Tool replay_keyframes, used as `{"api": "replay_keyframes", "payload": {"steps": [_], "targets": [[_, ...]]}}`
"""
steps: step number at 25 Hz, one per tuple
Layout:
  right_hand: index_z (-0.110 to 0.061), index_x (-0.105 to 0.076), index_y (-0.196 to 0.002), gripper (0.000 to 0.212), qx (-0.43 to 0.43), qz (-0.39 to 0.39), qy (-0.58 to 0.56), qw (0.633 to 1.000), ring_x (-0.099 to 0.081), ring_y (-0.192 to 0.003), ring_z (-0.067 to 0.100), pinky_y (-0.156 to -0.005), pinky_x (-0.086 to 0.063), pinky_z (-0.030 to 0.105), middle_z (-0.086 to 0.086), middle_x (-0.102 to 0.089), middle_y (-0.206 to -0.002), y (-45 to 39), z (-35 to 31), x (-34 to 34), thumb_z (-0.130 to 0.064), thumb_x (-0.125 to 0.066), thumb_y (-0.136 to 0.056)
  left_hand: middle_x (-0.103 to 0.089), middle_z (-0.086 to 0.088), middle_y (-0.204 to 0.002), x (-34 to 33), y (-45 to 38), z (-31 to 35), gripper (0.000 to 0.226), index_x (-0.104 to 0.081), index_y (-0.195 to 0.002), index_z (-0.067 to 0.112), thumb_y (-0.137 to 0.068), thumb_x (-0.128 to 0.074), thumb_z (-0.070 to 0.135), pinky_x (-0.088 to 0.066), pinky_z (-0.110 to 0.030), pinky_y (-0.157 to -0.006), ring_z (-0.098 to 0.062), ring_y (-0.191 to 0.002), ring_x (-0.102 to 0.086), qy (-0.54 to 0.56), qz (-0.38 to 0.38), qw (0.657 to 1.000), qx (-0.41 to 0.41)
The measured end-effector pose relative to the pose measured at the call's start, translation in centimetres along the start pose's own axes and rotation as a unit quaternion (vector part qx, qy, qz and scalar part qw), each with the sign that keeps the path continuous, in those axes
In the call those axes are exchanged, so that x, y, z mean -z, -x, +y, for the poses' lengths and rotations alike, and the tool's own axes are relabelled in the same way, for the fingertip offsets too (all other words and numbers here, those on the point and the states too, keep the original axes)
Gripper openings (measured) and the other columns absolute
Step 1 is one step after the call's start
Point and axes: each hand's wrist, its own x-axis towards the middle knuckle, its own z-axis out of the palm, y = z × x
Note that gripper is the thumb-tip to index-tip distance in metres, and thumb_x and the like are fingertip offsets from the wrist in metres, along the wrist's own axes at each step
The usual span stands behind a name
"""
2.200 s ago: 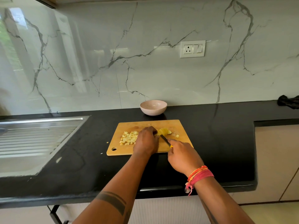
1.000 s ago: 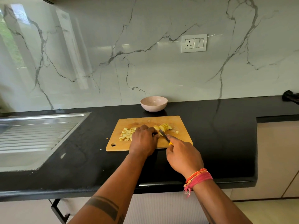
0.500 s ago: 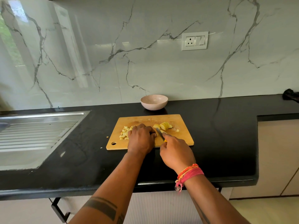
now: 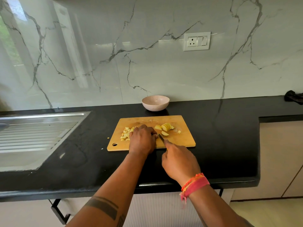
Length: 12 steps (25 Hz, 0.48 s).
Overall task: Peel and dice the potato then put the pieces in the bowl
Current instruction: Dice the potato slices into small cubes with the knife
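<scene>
The potato is in pieces on the wooden cutting board (image 4: 185, 138): a heap of diced cubes (image 4: 126, 134) on the left side, a fan of slices (image 4: 166, 126) toward the far right, and one loose wedge (image 4: 164, 133) just near of them. The left hand (image 4: 142, 139) rests knuckles-up on the board's middle, its fingers curled down over something hidden beneath; what it holds cannot be told. The right hand (image 4: 178, 161) grips a knife (image 4: 161, 138) by the handle, fingers wrapped round it, the blade angled toward the far left and ending beside the left hand. The pink bowl (image 4: 155, 103) stands on the black worktop (image 4: 221, 136) just beyond the board's far edge. A steel sink drainboard (image 4: 37, 128) lies at the left. A dark cloth (image 4: 294, 97) sits at the far right.
</scene>
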Motion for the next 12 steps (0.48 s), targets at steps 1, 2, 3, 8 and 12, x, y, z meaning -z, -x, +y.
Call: {"api": "replay_keyframes", "payload": {"steps": [1, 2, 3, 8, 12], "targets": [[-0.028, -0.044, -0.151, 0.050, 0.004, 0.011, 0.003, 1.000, -0.059, -0.075, 0.017, -0.059, -0.043, 0.028, -0.002, -0.068, -0.095, 0.6, 0.1, 0.1, -0.027, -0.046, -0.101, -0.062, 0.004, -0.116, 0.0, 0.0, 0.0, 0.020, -0.072, -0.114, 0.033, -0.099, -0.062, 0.039, -0.039, -0.039, -0.096, -0.020, -0.111, -0.051, 0.005, 0.002, 1.000, 0.004], [-0.028, -0.043, -0.151, 0.050, 0.005, 0.019, -0.001, 1.000, -0.062, -0.078, 0.016, -0.059, -0.043, 0.027, -0.002, -0.069, -0.097, 0.8, 0.1, 0.1, -0.027, -0.046, -0.101, -0.063, 0.004, -0.115, 0.0, 0.1, -0.1, 0.019, -0.072, -0.114, 0.033, -0.098, -0.063, 0.039, -0.039, -0.039, -0.096, -0.020, -0.109, -0.052, 0.015, 0.005, 1.000, 0.008], [-0.028, -0.044, -0.152, 0.050, 0.002, 0.024, -0.006, 1.000, -0.064, -0.079, 0.016, -0.059, -0.043, 0.026, -0.003, -0.069, -0.098, 0.9, 0.2, 0.2, -0.028, -0.046, -0.101, -0.064, 0.005, -0.114, 0.0, 0.1, 0.0, 0.018, -0.072, -0.112, 0.032, -0.097, -0.065, 0.038, -0.040, -0.038, -0.096, -0.019, -0.108, -0.053, 0.026, 0.010, 1.000, 0.013], [-0.029, -0.042, -0.153, 0.052, -0.011, 0.038, -0.030, 0.999, -0.062, -0.068, 0.011, -0.055, -0.052, 0.028, -0.006, -0.066, -0.084, 0.1, -0.3, -0.3, -0.029, -0.046, -0.101, -0.066, 0.007, -0.110, 0.0, -0.1, -0.3, 0.013, -0.072, -0.107, 0.033, -0.094, -0.069, 0.035, -0.047, -0.039, -0.097, -0.016, -0.102, -0.058, 0.057, 0.011, 0.998, 0.024], [-0.028, -0.046, -0.149, 0.050, -0.004, 0.030, -0.032, 0.999, -0.066, -0.079, 0.020, -0.057, -0.047, 0.030, -0.001, -0.069, -0.090, -1.3, -1.1, -0.5, -0.028, -0.048, -0.099, -0.067, 0.006, -0.110, -0.2, -0.1, -0.4, 0.012, -0.073, -0.106, 0.031, -0.094, -0.069, 0.033, -0.048, -0.041, -0.096, -0.018, -0.103, -0.059, 0.058, 0.013, 0.998, 0.029]]}}
